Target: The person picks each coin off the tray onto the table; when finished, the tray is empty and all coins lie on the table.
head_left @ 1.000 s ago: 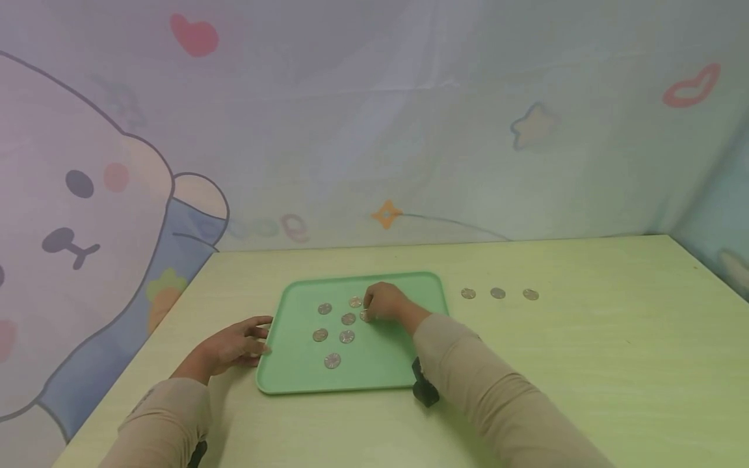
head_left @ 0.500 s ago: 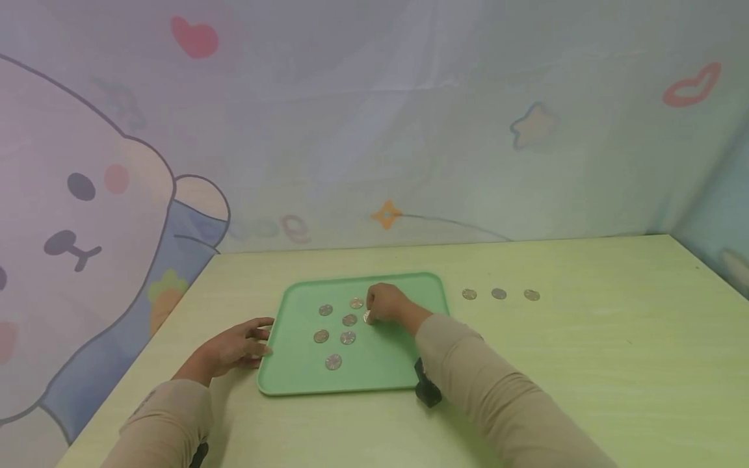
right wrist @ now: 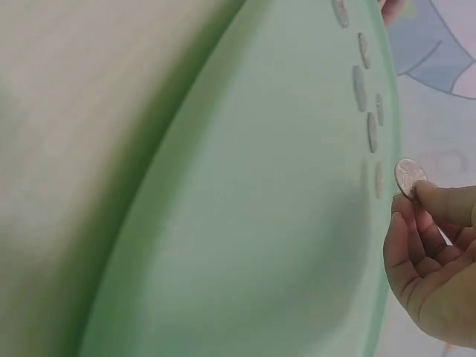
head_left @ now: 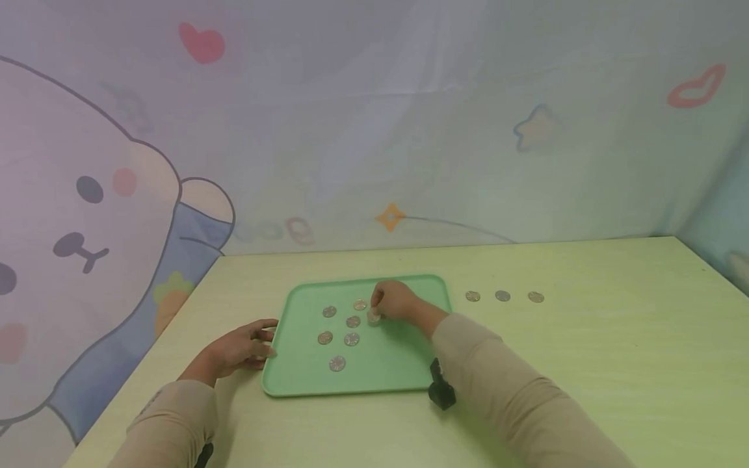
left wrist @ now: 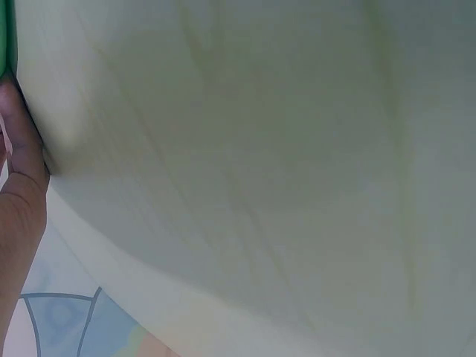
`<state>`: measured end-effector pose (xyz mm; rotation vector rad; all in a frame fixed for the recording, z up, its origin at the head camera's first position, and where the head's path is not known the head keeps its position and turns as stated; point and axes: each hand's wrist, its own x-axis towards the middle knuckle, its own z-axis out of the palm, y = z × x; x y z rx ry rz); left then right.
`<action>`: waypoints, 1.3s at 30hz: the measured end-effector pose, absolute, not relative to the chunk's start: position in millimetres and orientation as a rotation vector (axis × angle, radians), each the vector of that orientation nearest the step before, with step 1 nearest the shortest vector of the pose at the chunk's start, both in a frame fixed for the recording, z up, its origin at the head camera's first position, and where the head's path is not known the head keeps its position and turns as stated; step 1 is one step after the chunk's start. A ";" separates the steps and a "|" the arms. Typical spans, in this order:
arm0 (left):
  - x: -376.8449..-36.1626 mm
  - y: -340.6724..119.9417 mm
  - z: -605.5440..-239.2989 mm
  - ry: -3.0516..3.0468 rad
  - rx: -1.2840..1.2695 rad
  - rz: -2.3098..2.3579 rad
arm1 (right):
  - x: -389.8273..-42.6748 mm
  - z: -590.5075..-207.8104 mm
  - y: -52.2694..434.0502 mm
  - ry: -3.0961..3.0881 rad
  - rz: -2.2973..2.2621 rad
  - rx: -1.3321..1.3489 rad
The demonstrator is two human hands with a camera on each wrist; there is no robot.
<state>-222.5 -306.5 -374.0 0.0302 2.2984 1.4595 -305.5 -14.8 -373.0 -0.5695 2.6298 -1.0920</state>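
Observation:
Above the green tray [head_left: 398, 374] my right hand [head_left: 393, 300] pinches a silver coin [right wrist: 410, 177] between thumb and fingers, as the right wrist view shows. Several more coins lie spread over the tray's left and middle part, among them one near the front [head_left: 337, 363] and one at the back [head_left: 359, 304]. My left hand [head_left: 242, 348] rests at the tray's left edge, fingers loosely spread and fingertips at the rim. The left wrist view shows only part of this hand [left wrist: 22, 156] beside a strip of green rim.
To the right of the tray, three coins lie in a row on the pale wooden table, the middle one [head_left: 502, 296] greyer. A cloth backdrop [head_left: 351, 130] printed with a bear, hearts and stars hangs behind the table [head_left: 614, 351].
My right hand has picked up the coin it was touching on the tray and lifted it slightly. The left hand stays at the tray edge. The head view has shifted a little.

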 end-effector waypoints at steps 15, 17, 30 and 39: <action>-222.0 -306.0 -373.8 2.307 0.025 1.444 | -283.3 -342.6 3.0 2.383 -1.424 -0.587; -222.4 -306.4 -374.0 2.306 0.026 1.444 | -281.0 -339.1 6.4 2.366 -1.436 -0.600; -223.6 -306.2 -376.2 2.302 0.029 1.447 | -280.8 -334.8 42.5 2.365 -1.475 -0.567; -222.9 -306.8 -375.9 2.309 0.034 1.441 | -284.0 -335.3 75.8 2.400 -1.498 -0.506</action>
